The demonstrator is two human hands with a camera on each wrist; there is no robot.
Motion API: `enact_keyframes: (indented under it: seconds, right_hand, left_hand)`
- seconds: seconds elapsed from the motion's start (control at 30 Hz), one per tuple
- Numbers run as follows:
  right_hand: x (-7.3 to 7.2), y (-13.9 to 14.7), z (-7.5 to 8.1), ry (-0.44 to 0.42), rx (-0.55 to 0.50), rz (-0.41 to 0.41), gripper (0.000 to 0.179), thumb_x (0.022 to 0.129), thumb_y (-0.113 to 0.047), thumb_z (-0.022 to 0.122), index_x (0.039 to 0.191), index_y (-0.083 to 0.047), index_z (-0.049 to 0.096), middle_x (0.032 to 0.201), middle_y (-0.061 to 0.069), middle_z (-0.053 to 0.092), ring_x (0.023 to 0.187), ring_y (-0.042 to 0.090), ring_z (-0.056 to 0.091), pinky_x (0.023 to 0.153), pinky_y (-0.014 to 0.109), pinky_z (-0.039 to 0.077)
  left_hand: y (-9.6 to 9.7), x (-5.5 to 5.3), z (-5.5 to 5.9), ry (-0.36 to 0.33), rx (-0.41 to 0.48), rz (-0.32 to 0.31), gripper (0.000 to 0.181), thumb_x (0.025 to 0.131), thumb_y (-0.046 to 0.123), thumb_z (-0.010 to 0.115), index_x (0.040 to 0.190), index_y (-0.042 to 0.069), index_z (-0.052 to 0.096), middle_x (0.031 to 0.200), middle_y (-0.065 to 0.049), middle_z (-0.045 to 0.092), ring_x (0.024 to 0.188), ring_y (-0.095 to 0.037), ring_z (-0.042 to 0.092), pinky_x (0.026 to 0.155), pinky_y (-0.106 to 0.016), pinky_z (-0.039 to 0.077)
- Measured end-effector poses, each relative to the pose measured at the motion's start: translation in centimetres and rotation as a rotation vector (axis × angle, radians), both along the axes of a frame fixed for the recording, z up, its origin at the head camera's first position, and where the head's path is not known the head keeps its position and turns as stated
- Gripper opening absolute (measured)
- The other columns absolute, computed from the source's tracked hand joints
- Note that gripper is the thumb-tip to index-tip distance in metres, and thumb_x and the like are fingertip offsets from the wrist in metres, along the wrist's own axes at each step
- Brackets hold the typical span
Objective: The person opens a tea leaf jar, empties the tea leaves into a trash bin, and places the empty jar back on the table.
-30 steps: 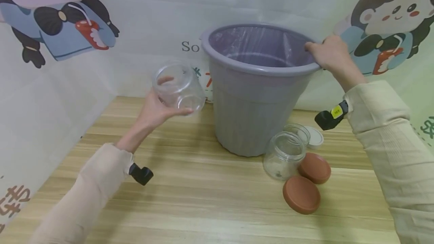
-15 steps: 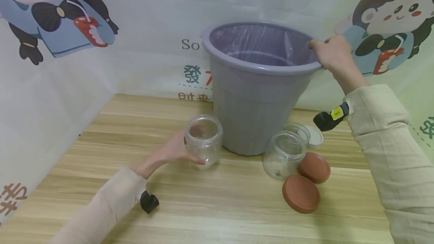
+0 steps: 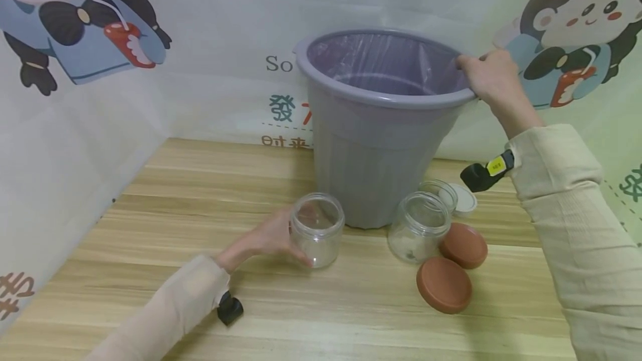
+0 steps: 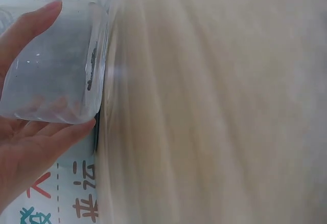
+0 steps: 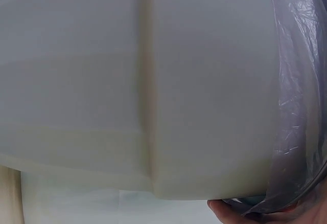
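Note:
My left hand (image 3: pixel 281 237) holds a clear, lidless jar (image 3: pixel 321 244), thumb on its near side and fingers behind it. The jar stands upright, its base right at the wooden table. In the left wrist view the fingers (image 4: pixel 48 139) and thumb curve round the jar (image 4: pixel 56 75). My right hand (image 3: pixel 491 76) grips the right rim of a tall grey-purple bin (image 3: pixel 371 155), thumb over the edge. Clear plastic film (image 5: pixel 288 106) lines the bin's mouth in the right wrist view, where my right hand (image 5: pixel 301 211) shows at the lower right corner.
Right of the bin's foot stand two more open clear jars, a front jar (image 3: pixel 418 233) and one behind it (image 3: pixel 441 191). A white lid (image 3: pixel 463 199) and two reddish-brown lids, one farther (image 3: pixel 466 245) and one nearer (image 3: pixel 443 284), lie beside them. A printed sheet (image 3: pixel 225 43) hangs behind the table (image 3: pixel 200 194).
My left hand has brought the jar down from the air left of the bin to the table, turning it upright and shifting it right. My right hand has stayed on the bin's rim.

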State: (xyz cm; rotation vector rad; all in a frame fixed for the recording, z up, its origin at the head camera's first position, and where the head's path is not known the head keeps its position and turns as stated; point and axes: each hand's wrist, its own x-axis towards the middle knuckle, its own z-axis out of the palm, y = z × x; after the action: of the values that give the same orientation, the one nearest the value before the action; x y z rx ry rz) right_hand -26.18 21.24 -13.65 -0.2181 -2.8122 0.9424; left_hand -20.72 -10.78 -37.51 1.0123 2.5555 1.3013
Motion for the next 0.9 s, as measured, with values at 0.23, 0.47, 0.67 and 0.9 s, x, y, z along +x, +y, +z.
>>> enact_keyframes:
  seconds: [0.23,0.47,0.67,0.9]
  right_hand:
    - [0.0,-0.2,0.0,-0.013,0.015,0.000,0.057,0.090,-0.040,0.031,0.121,0.006,0.044,0.103,0.015,0.041,0.092,0.027,0.040,0.069,0.035,0.036]
    - [0.1,-0.3,-0.1,-0.017,-0.005,0.001,0.059,0.090,-0.041,0.032,0.124,0.006,0.042,0.105,0.014,0.041,0.094,0.027,0.040,0.070,0.034,0.036]
    - [0.1,-0.3,-0.1,0.000,-0.042,0.004,0.057,0.090,-0.041,0.031,0.121,0.004,0.046,0.101,0.012,0.041,0.090,0.023,0.040,0.068,0.031,0.036]
    - [0.1,0.0,-0.7,0.005,-0.353,0.051,0.039,0.092,-0.045,0.032,0.103,-0.011,0.046,0.094,-0.001,0.038,0.077,0.008,0.044,0.068,0.022,0.041]
  left_hand:
    - [0.5,0.1,-0.1,-0.011,-0.005,-0.030,0.090,0.047,0.020,0.087,0.122,-0.003,0.042,0.114,-0.015,0.054,0.106,-0.029,0.051,0.093,-0.041,0.040]
    - [1.0,0.1,-0.2,0.000,-0.013,-0.028,0.098,0.046,0.019,0.087,0.128,-0.002,0.037,0.117,-0.016,0.053,0.109,-0.030,0.049,0.095,-0.043,0.037]
    - [1.2,0.0,-0.3,-0.017,0.024,-0.029,0.106,0.045,0.013,0.087,0.133,-0.001,0.030,0.121,-0.019,0.048,0.113,-0.032,0.045,0.097,-0.045,0.034]
    - [1.7,0.2,-0.5,-0.052,0.068,-0.037,0.105,0.048,0.007,0.085,0.133,-0.004,0.024,0.125,-0.023,0.044,0.117,-0.036,0.041,0.100,-0.046,0.030]
